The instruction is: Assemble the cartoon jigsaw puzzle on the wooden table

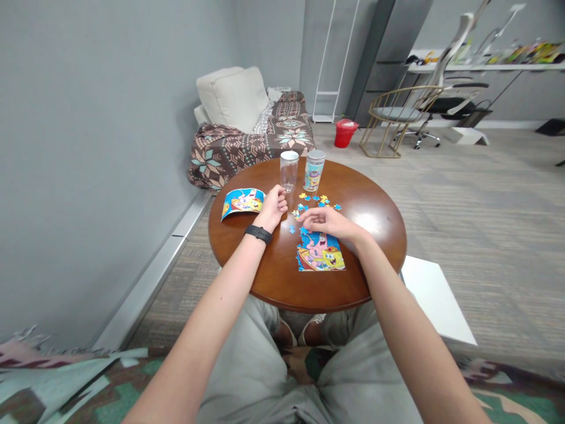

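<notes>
Head view showed the partly joined puzzle [321,254] on the near part of the round wooden table [271,268], in front of the person's knees. Its lower edge was straight, but its left edge was ragged. Right hand [325,220] was over the upper part of it, with the fingers bent and close together, pointing to the left. Near the fingertips was a small blue piece [303,231]; I could not tell whether they pinched it or only touched it.

Just beyond this hand lay the loose pieces [323,199], scattered, some near to each other. Left hand [274,204] was to the left of them, its fingers curled inward; whether something was inside, I could not tell. Beside it stood a curved picture sheet [243,201], with a similar cartoon print. Behind were a clear jar [289,174] and a printed jar [314,172], both upright with lids on.

In my judgement, the joined part could shift or come apart if the right palm pressed on it sideways. A careless sleeve-less forearm could also sweep loose pieces away, and the clear jar, being near the left knuckles, could be knocked over.
</notes>
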Demonstrator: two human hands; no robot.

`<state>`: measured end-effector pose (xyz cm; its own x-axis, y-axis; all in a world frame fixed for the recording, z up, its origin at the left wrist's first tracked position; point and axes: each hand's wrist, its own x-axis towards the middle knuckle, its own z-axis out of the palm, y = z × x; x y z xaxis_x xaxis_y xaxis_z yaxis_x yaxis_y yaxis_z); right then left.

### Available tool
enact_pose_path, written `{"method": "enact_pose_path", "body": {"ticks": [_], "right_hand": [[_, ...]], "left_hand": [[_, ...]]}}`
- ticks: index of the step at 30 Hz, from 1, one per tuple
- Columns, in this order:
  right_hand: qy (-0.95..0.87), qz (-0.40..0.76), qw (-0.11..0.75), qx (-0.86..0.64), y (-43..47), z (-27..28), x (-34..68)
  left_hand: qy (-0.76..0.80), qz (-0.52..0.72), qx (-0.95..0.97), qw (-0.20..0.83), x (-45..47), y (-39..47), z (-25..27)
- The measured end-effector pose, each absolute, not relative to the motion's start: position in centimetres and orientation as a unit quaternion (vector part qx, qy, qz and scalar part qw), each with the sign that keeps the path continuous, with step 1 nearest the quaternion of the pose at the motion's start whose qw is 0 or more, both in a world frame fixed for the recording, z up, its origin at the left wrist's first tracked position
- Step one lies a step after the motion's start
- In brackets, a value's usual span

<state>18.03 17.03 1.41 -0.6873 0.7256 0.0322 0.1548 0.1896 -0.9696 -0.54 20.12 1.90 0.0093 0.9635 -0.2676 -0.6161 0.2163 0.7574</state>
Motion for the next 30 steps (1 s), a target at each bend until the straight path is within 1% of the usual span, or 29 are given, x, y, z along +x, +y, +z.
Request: {"method": "enact_pose_path", "body": {"ticks": [12, 18, 23, 30], "right_hand": [[-0.714, 0.575, 0.244, -0.316, 16.4, 1.6, 17.3], [-0.709, 0.601, 0.219, -0.296, 16.6, 1.1, 17.3], [-0.753, 0.541, 0.216, -0.305, 16.6, 1.4, 17.3], [-0.800, 0.476, 0.184, -0.315, 16.2, 1.8, 16.9]], "left_hand": [[0.392, 0.594, 0.216, 0.669, -0.4, 20.1, 1.8], [0.396, 0.587, 0.207, 0.675, -0.4, 20.2, 1.9], [0.397, 0.584, 0.231, 0.669, -0.3, 20.0, 2.1], [0.384, 0.567, 0.247, 0.685, -0.3, 19.9, 2.4]]}}
